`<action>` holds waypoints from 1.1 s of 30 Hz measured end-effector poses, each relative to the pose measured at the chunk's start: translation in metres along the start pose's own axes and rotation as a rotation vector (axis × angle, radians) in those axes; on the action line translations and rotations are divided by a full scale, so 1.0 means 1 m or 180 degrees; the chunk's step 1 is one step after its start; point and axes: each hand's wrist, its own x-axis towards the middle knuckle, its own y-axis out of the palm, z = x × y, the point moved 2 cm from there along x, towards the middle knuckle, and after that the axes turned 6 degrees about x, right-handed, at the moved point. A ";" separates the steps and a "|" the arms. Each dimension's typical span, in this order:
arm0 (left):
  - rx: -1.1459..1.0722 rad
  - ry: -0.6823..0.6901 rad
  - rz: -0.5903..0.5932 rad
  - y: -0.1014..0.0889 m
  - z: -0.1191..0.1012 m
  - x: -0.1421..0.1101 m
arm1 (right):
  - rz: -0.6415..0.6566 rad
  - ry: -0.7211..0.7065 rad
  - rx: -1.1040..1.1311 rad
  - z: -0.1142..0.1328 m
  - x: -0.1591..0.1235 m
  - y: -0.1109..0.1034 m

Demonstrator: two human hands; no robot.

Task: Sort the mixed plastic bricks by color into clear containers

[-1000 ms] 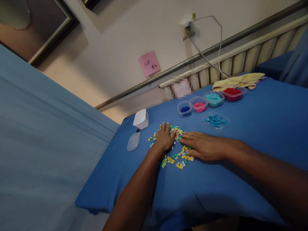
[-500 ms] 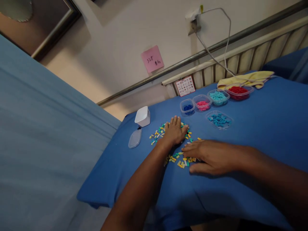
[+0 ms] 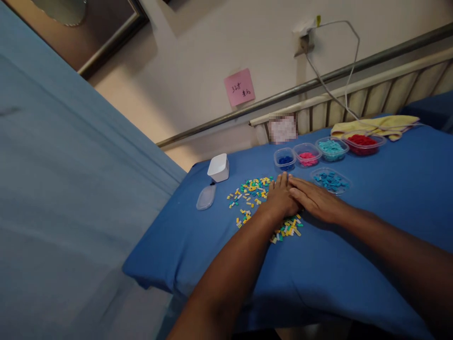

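Observation:
Small plastic pieces (image 3: 255,187) in yellow, green, teal and white lie scattered over the blue cloth (image 3: 198,236). My left hand (image 3: 282,198) lies flat on the right part of this spread, fingers stretched out, hiding the pieces under it. Right beside it, my right hand (image 3: 314,196) has straight fingers that meet the left hand's fingers at the spread's right edge. Neither hand visibly holds a piece. More pieces (image 3: 288,227) show below the left wrist. Just beyond the right hand sits a clear shallow lid or tray (image 3: 332,181) with teal-blue pieces.
Along the back stand clear tubs of dark blue (image 3: 285,160), pink (image 3: 307,156), turquoise (image 3: 331,149) and red pieces (image 3: 364,143). A yellow cloth (image 3: 375,126) lies behind them. At left are a white tub (image 3: 218,168) and a clear lid (image 3: 205,197). A white cable (image 3: 357,52) hangs from the wall.
My left hand has slid right across the pieces, uncovering some at the upper left. My right hand has moved up and in, so the two hands now meet. The whole view has shifted slightly.

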 end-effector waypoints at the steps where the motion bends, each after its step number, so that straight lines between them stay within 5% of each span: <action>1: 0.0022 0.0011 -0.0012 0.000 0.006 -0.005 | 0.0102 0.0026 0.0015 -0.001 -0.001 0.003; 11: -0.0161 -0.0589 -0.0088 0.007 0.088 -0.029 | 0.0869 -0.0243 -0.0389 0.005 -0.014 0.018; 29: -0.0431 -0.1113 -0.0100 0.024 0.120 -0.073 | 0.1848 -0.0733 -0.0378 0.055 -0.040 0.026; 33: -0.0735 -0.1285 -0.0340 0.023 0.136 -0.084 | 0.1920 -0.0981 -0.0367 0.065 -0.044 0.028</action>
